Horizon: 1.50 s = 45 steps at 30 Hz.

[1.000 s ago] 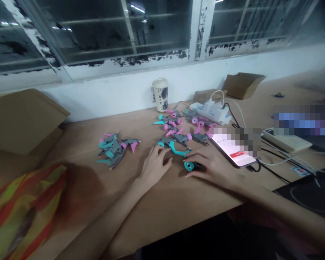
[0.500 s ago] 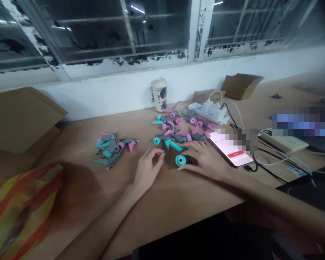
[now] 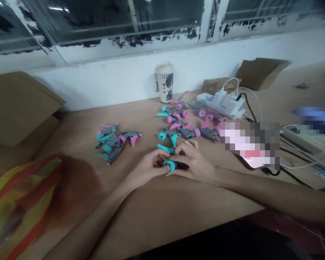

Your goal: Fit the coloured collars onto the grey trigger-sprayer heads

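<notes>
The right hand's [image 3: 195, 161] curled fingers held the sprayer head [image 3: 173, 165], teal collar [image 3: 169, 162] against the left hand's [image 3: 149, 167] nearly closed fingertips, left grip unclear, long axis hidden.

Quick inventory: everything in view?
Held spray head: 1, teal, grey, centre
Loose spray heads: several, grey, teal, pink, left, centre
Cup: 1, cream, back centre
Power strip: 1, white, right
Package: 1, brown, back
Boxes: 2, brown, left, right
Phone: 1, pinkish screen, right
Cables: several, black, white, right
Block: 1, pale, right
Blurred item: 1, blue, right
Bag: 1, red-yellow, left
Table: 1, brown, beneath
Wall: 1, white, back
Windows: several, dark, top
Left hand, right hand: 2, bare, centre
</notes>
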Motion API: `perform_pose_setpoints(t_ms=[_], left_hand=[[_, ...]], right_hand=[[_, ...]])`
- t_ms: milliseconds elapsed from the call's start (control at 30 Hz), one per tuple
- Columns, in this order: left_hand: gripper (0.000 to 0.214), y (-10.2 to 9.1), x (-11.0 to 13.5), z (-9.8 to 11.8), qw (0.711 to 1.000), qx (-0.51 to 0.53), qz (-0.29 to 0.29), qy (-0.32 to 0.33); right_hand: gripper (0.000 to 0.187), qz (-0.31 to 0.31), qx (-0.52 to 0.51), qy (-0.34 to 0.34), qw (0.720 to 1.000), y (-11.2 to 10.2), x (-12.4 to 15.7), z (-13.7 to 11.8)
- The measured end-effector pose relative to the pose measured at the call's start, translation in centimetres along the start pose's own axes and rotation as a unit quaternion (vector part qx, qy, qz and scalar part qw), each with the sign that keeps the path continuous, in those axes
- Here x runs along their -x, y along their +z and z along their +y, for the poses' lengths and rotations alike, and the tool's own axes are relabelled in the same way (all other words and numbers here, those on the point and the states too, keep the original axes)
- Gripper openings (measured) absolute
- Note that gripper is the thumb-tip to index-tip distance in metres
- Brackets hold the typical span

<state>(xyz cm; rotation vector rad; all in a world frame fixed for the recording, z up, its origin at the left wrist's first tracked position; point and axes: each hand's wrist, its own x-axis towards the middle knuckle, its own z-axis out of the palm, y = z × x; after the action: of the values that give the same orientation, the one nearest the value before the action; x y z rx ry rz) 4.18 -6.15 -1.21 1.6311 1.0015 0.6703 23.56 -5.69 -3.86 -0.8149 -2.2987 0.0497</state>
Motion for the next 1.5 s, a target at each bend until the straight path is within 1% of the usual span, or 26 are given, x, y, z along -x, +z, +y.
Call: perform_pose_setpoints(t_ms=[133,267,333,467,533,633,767,867,967,1033,1233,1300,1367,1433,1467,1500], left_hand=[[0.021,0.0,0.0,0.3,1.000,0.000,0.004,-0.016],[0.020,0.3,0.0,0.1,1.000,-0.021,0.001,-0.009],[0.021,0.4,0.0,0.0,0.999,-0.042,0.010,-0.009],[0.018,0.7,0.0,0.1,0.994,-0.086,0.064,0.020],[0.017,0.8,0.0,0.1,0.992,-0.101,0.074,0.029],[0.017,1.0,0.1,0.1,0.989,-0.124,0.075,0.027],[0.016,1.5,0.3,0.1,0.979,-0.161,0.117,0.034],[0.013,1.9,0.5,0.2,0.958,-0.216,0.179,0.052],[0.006,2.4,0.7,0.3,0.916,-0.318,0.236,0.066],[0.009,2.6,0.9,0.4,0.894,-0.365,0.249,0.072],[0.011,3.3,1.0,0.3,0.850,-0.446,0.262,0.103],[0.010,3.0,0.9,0.4,0.841,-0.453,0.273,0.113],[0.008,2.2,0.6,0.3,0.835,-0.451,0.295,0.114],[0.008,0.9,0.3,0.2,0.841,-0.418,0.327,0.105],[0.009,0.2,0.2,0.2,0.854,-0.376,0.346,0.096],[0.011,-0.4,0.1,0.1,0.881,-0.307,0.350,0.087]], right_hand=[[0.030,0.005,-0.012,-0.011,1.000,0.0,0.2,0.0],[0.027,-0.003,0.014,-0.028,0.999,0.1,0.2,0.1],[0.026,-0.007,0.028,-0.034,0.999,0.0,0.1,0.0],[0.026,-0.013,0.037,-0.001,0.999,-0.1,-0.2,-0.4],[0.026,-0.012,0.045,0.014,0.999,-0.1,-0.4,-0.6],[0.026,-0.007,0.056,0.025,0.998,-0.2,-0.3,-0.7],[0.023,0.006,0.060,0.040,0.997,-0.1,-0.2,-0.5],[0.020,0.013,0.066,0.063,0.996,-0.2,-0.2,-0.4],[0.019,0.016,0.077,0.072,0.994,-0.3,-0.3,-0.5],[0.018,0.019,0.083,0.070,0.994,-0.2,-0.3,-0.5],[0.015,0.024,0.090,0.071,0.993,0.0,-0.5,-0.5],[0.014,0.023,0.087,0.082,0.993,-0.1,-0.6,-0.4],[0.019,0.028,0.082,0.100,0.991,-0.3,-0.5,-0.3],[0.028,0.039,0.063,0.125,0.989,-0.5,-0.4,-0.1],[0.032,0.047,0.047,0.137,0.988,-0.7,-0.3,0.1],[0.034,0.053,0.027,0.145,0.988,-0.8,-0.2,0.2]])
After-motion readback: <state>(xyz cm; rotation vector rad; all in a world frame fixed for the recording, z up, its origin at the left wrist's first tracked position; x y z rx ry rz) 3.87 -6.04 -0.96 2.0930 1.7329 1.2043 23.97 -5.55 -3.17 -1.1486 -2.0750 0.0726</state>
